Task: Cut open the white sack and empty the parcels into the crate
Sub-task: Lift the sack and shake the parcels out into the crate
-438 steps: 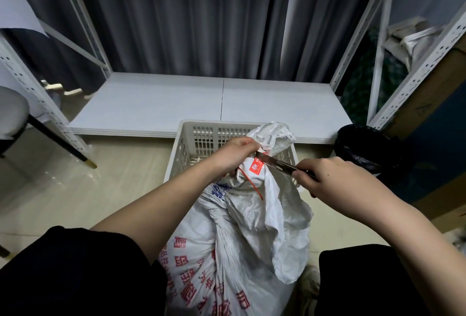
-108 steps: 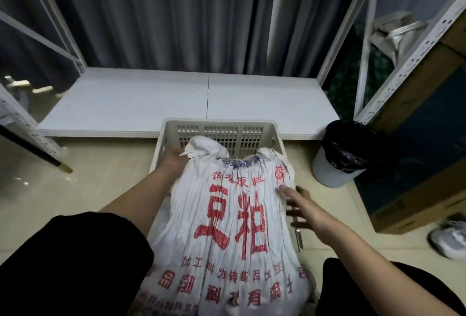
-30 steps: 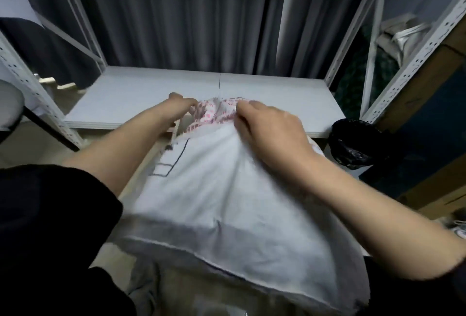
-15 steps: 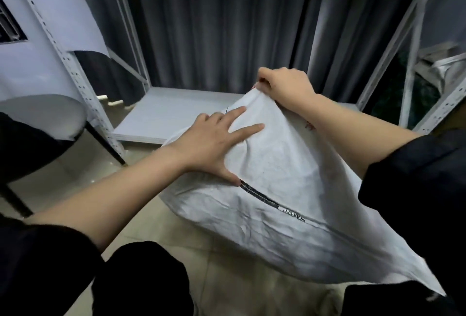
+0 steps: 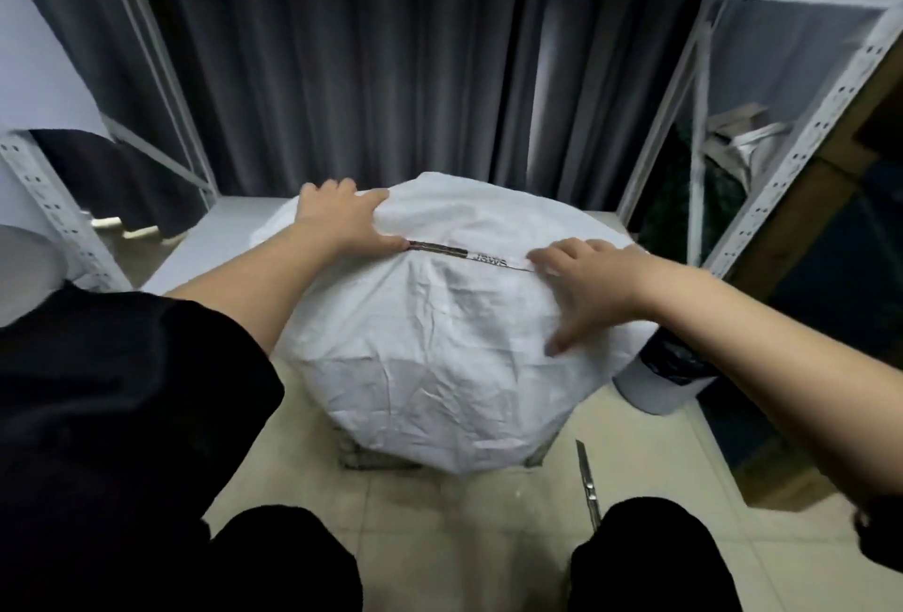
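At the left edge of the view, a grey stool seat point(image 5: 24, 264) sits beside a perforated white shelf upright point(image 5: 53, 215), with dark pleated curtains point(image 5: 342, 73) behind. Next comes the person's left hand point(image 5: 342, 220), lying on the upper left shoulder of the crumpled white woven sack point(image 5: 440, 342); its fingers point(image 5: 337, 188) curl over the fabric and the thumb presses by a dark printed seam line point(image 5: 459, 252), so it grips the cloth. Half a second ago this hand lay flat on the sack's side while the right one held a raised corner; now the sack stands inverted, bottom up, domed over the pale slatted plastic crate point(image 5: 376, 457), of which only a sliver shows under the hem. The right hand point(image 5: 591, 284) rests on the sack's right slope with its fingers spread and straight, pressing rather than grasping. Parcels are out of sight; they have probably dropped into the crate, though the cloth hides this. That suggests the emptying is nearly done, with lifting the sack away as the likely remaining step. On the tiled floor point(image 5: 440, 513) to the right lies the slim metal utility knife point(image 5: 586, 479), and further right stands a white bin with a black liner point(image 5: 664, 381).
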### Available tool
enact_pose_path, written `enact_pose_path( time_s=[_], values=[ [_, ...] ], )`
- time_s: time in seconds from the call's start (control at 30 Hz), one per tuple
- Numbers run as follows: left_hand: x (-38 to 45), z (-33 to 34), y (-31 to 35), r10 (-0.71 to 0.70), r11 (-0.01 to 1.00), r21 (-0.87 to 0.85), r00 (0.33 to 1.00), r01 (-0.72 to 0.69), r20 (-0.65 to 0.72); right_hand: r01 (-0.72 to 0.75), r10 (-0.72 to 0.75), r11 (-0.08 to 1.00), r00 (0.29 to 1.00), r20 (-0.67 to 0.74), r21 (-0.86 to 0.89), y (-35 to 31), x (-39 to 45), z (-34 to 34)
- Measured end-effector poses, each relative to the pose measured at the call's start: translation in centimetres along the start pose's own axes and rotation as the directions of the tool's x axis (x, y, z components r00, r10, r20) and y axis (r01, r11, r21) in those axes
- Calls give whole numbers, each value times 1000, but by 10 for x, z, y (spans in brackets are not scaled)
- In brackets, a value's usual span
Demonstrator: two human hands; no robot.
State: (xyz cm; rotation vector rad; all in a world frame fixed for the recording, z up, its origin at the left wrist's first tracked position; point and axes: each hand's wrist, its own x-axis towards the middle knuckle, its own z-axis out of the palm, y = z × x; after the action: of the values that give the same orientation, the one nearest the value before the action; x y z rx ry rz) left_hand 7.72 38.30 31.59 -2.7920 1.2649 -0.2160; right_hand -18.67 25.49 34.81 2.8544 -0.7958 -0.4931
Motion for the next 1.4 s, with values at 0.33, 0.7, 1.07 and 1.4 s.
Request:
enact_pose_path(
  time_s=[0.33,0.7,1.07,1.4],
  values=[
    [25,38,-20,12,967,-253,980,40,198,-79,142,970,951,-274,230,43,82,27],
    [53,62,-63,-29,978,-190,954,89,297,106,183,906,776,-604,411,47,130,18],
    [89,4,-45,92,994,-73,986,-82,139,454,350,631,556,-754,629,75,108,-50],
    [71,-55,-24,-323,832,-554,831,22,-452,8,383,862,647,-660,508,106,107,-36]
  ],
)
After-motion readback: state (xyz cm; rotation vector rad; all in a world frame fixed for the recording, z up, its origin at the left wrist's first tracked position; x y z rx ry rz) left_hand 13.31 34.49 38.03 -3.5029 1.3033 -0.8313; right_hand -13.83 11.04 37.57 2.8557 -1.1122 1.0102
